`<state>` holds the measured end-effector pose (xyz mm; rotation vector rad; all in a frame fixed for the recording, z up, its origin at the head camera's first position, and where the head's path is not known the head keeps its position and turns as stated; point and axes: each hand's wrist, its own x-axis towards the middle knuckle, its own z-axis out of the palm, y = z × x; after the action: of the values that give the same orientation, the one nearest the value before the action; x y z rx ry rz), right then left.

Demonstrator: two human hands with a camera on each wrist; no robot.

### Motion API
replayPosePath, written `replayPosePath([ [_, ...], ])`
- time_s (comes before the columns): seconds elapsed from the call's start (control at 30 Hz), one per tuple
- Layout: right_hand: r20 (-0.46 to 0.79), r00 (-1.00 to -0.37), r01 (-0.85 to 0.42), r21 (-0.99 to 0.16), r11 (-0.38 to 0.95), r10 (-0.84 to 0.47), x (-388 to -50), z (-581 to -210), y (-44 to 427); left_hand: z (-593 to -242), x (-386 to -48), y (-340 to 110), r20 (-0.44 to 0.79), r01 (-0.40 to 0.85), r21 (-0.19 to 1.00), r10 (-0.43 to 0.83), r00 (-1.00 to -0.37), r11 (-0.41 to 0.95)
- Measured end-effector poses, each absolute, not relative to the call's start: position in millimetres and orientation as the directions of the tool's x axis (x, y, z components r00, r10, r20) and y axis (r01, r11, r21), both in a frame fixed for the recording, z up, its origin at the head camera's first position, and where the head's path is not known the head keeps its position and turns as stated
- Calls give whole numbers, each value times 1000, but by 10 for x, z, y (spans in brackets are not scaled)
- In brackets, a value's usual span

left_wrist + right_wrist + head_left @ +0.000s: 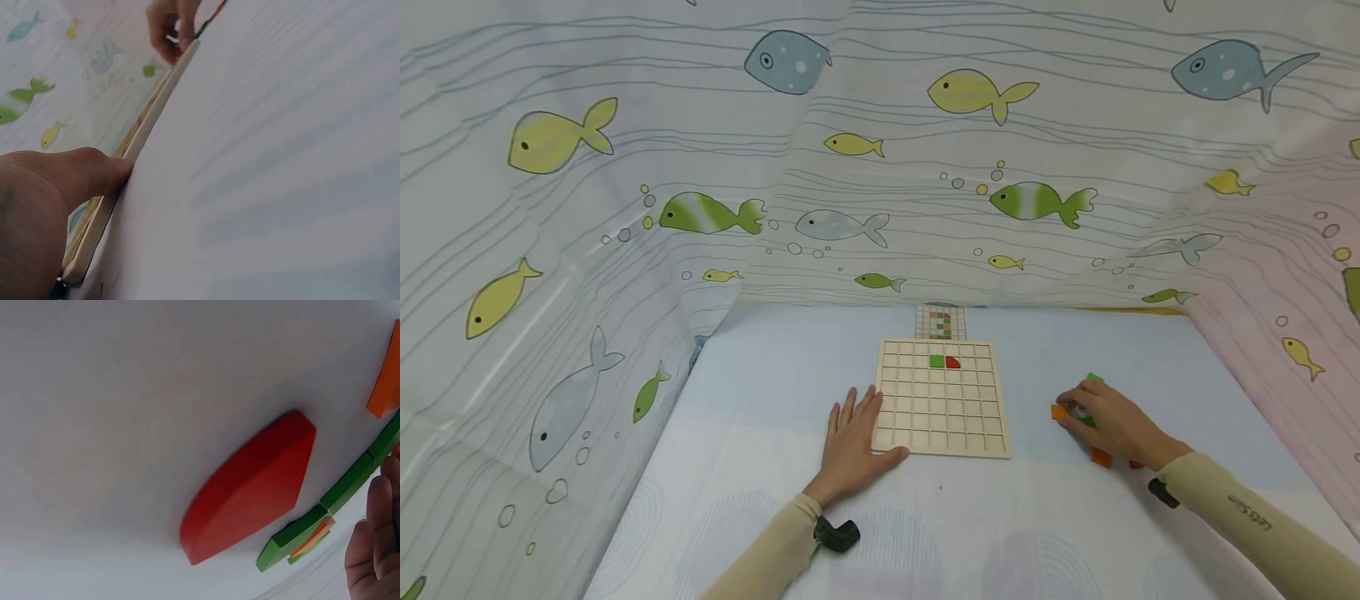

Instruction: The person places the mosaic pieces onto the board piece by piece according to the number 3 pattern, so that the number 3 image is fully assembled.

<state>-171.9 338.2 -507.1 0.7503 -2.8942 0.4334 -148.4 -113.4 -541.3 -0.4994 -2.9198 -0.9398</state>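
Note:
A light wooden grid board (940, 417) lies flat, with a green square piece (937, 361) and a red round-cornered piece (952, 362) side by side near its far edge. My left hand (852, 454) rests at the board's near left corner, fingers spread along the left side; its thumb (103, 172) presses the near edge. To the right of the board, my right hand (1108, 421) pinches an orange piece (1058, 412) between thumb and fingertips. Green pieces (350, 484) and a red quarter-round piece (250, 487) lie about that hand, partly hidden by it in the head view.
Beyond the board stands a small pattern card (940, 323) with coloured squares on a grid. Another orange piece (1101, 457) lies below the right hand. Fish-printed cloth (880, 183) walls in the back and sides of the pale tabletop (775, 367).

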Motion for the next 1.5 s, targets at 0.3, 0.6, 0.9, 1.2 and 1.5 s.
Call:
replayPosePath([
  [0.3, 188, -874, -484, -249, 839, -448, -1727, -5103, 3387, -5397, -1473, -1129, 126, 310, 555, 290, -949, 772],
  [0.6, 209, -843, -533, -196, 823, -496, -1757, -5187, 3396, -5411, -1472, -1121, 125, 306, 563, 286, -950, 768],
  [0.9, 237, -827, -554, -194, 810, -509, -1764, -5213, 3395, -5398, -1469, -1117, 127, 306, 558, 286, -950, 771],
  [1.2, 248, -834, -545, -232, 806, -493, -1824, -5210, 3379, -5421, -1472, -1119, 133, 309, 547, 283, -950, 778],
  [1.5, 134, -900, -436, -301, 848, -415, -1874, -5111, 3286, -5414, -1475, -1123, 133, 308, 547, 282, -950, 779],
])
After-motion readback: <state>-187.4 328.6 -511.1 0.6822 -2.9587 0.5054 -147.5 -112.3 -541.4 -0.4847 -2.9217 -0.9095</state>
